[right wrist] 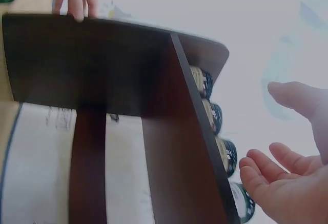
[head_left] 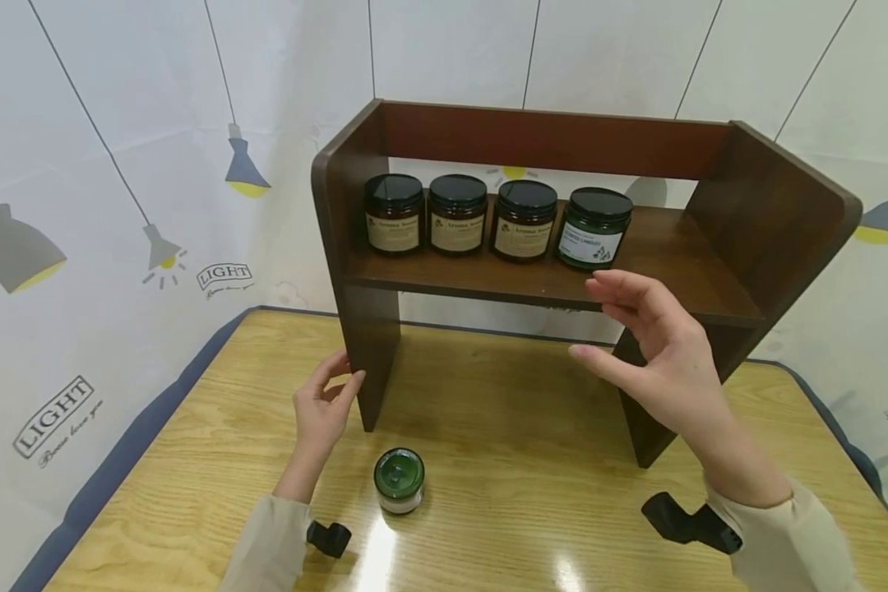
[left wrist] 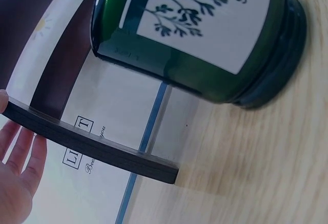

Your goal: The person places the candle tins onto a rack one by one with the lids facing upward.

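Note:
My left hand (head_left: 323, 409) holds the front edge of the left side panel of a dark brown wooden shelf (head_left: 376, 353), thumb on one side and fingers on the other. My right hand (head_left: 662, 353) hovers in front of the shelf board with thumb and fingers curved apart, holding nothing. Just behind its fingertips stands a green scented candle jar (head_left: 594, 234) with a black lid and white label. Left of it stand three dark candle jars (head_left: 524, 226) with tan labels, in a row. Another green candle jar (head_left: 400, 481) stands upside down on the table, right of my left forearm.
The shelf stands on a light wood table (head_left: 503, 518) with a blue border at the back. White wall coverings (head_left: 155, 66) printed with lamps close in behind and at both sides. The shelf's right side panel (head_left: 792, 222) rises beyond my right hand.

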Demonstrator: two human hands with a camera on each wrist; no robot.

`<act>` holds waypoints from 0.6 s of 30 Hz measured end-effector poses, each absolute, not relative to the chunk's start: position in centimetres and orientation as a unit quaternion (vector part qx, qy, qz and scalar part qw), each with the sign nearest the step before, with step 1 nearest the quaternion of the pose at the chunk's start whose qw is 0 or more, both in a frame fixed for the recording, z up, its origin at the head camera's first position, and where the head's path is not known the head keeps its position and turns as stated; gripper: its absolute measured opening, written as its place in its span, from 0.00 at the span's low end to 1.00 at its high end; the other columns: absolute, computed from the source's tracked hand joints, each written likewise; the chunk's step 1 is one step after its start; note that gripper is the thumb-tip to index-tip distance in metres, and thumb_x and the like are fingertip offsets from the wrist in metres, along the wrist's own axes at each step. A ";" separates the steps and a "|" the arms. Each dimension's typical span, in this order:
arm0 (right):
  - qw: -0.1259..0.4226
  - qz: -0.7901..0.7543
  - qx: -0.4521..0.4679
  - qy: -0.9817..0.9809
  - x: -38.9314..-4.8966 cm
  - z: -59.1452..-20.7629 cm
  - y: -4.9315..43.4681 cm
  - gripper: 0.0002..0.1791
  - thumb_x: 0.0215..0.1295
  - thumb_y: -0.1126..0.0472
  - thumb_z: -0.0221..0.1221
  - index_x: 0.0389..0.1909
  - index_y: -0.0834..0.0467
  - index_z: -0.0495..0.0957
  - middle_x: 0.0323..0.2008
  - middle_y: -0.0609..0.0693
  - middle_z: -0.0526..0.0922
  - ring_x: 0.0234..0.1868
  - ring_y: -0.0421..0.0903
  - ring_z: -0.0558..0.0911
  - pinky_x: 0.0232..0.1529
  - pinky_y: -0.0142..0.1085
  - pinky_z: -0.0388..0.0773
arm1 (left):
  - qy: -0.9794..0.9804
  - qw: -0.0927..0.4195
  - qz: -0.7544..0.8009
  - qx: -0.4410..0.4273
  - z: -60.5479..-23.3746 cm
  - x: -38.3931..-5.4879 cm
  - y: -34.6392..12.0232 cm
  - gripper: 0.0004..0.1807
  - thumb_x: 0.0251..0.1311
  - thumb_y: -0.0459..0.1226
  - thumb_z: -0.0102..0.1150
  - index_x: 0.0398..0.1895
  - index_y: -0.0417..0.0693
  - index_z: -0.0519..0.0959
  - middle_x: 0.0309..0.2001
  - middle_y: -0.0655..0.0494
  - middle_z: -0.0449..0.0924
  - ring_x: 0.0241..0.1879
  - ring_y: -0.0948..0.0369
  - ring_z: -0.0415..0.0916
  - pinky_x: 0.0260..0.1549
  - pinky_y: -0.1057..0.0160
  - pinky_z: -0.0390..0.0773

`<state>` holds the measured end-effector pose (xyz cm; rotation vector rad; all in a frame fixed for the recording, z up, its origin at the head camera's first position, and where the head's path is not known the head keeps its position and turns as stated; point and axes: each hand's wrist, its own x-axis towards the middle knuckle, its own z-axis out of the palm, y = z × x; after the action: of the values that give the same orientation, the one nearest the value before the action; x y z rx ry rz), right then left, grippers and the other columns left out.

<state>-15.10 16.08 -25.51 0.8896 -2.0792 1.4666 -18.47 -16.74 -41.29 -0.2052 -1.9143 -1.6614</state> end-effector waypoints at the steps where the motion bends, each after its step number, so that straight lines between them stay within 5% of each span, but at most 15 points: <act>1: 0.218 0.542 0.336 -0.739 -15.0 -25.9 15.8 0.36 0.41 0.87 0.62 0.56 0.72 0.67 0.54 0.56 0.74 0.56 0.47 0.73 0.56 0.28 0.70 | -0.718 0.295 -0.626 -0.076 -41.3 -18.5 -16.7 0.16 0.54 0.22 0.59 0.48 0.27 0.76 0.40 0.32 0.77 0.39 0.70 0.74 0.34 0.72 0.79; 5: 0.190 0.575 0.371 -0.704 -14.2 -27.5 14.6 0.34 0.41 0.87 0.62 0.55 0.73 0.67 0.55 0.55 0.74 0.57 0.46 0.73 0.57 0.31 0.70 | -0.720 0.295 -0.624 -0.073 -41.3 -18.5 -16.8 0.16 0.54 0.22 0.60 0.48 0.26 0.76 0.40 0.36 0.78 0.39 0.70 0.74 0.34 0.72 0.79; 11: 0.149 0.593 0.369 -0.700 -13.6 -30.4 13.0 0.33 0.42 0.85 0.63 0.55 0.72 0.68 0.54 0.53 0.74 0.57 0.44 0.73 0.58 0.31 0.70 | -0.724 0.302 -0.616 -0.075 -41.2 -18.5 -16.8 0.16 0.53 0.22 0.60 0.47 0.27 0.77 0.38 0.64 0.77 0.39 0.71 0.74 0.33 0.72 0.79; 18: 0.110 0.580 0.355 -0.725 -13.2 -33.8 11.8 0.32 0.45 0.80 0.66 0.54 0.70 0.68 0.54 0.48 0.74 0.57 0.43 0.73 0.57 0.29 0.70 | -0.714 0.314 -0.618 -0.094 -41.4 -18.7 -16.8 0.16 0.52 0.20 0.60 0.47 0.26 0.76 0.38 0.70 0.77 0.39 0.72 0.74 0.33 0.73 0.79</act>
<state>-13.17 11.80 -33.79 1.0429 -2.1302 1.7043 -18.73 -16.79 -41.40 -0.2486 -1.8834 -1.6299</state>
